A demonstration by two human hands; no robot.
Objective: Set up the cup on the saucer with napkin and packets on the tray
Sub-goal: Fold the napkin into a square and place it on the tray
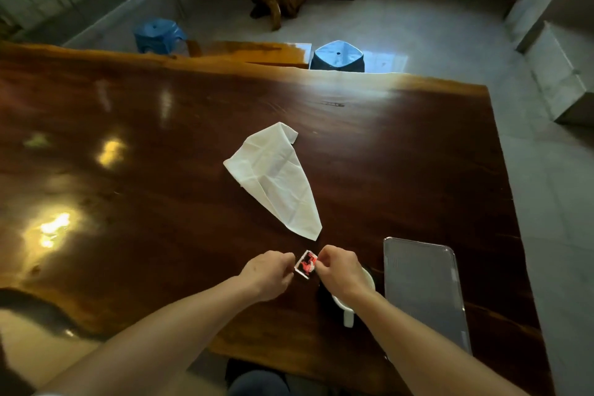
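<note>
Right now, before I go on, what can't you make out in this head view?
All in the head view:
The cup: mostly hidden under the right hand and forearm; its inside is unseen.
The saucer: only a dark edge beside the cup, lost against the dark table.
The packet: print too small and blurred; left hand and right hand pinch its ends, so one or several cannot be told.

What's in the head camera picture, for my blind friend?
The left hand and right hand pinch a small red packet above a dark wooden table. A white napkin lies beyond; a white cup and a grey tray sit to the right.
</note>
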